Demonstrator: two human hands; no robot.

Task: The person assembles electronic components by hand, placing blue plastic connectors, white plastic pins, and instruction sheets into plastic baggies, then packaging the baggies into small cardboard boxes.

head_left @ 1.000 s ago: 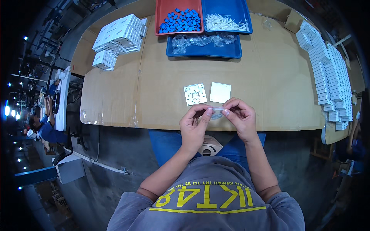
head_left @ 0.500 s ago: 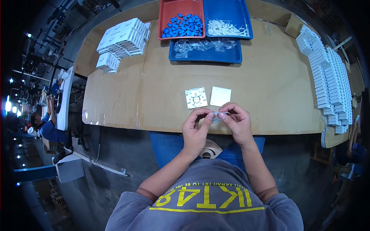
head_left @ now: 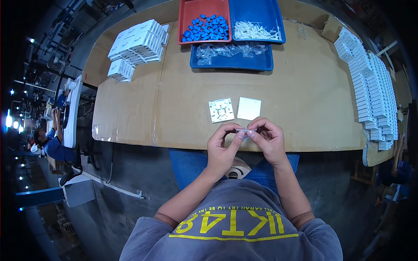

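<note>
Near the table's front edge, both my hands pinch a small clear plastic bag (head_left: 246, 130) between thumbs and fingertips. My left hand (head_left: 222, 147) is closed on its left side, and my right hand (head_left: 270, 140) grips the right side close by. Fingers cover most of the bag. Just beyond them on the table lie two square white pieces side by side. The left one is a white plate with cutouts (head_left: 221, 110), its patterned face up; the right one is a plain white plate (head_left: 249, 108).
At the back, a red tray (head_left: 187, 8) holds blue plastic pieces, and a blue tray (head_left: 254, 8) holds thin white pieces. A lower blue tray (head_left: 235, 63) contains clear bags. Stacked white boxes (head_left: 138, 37) stand back left; more white stacks (head_left: 370, 82) line the right.
My fingertips have drawn slightly closer together on the bag, and less of it shows below them. The two white plates have stayed in place.
</note>
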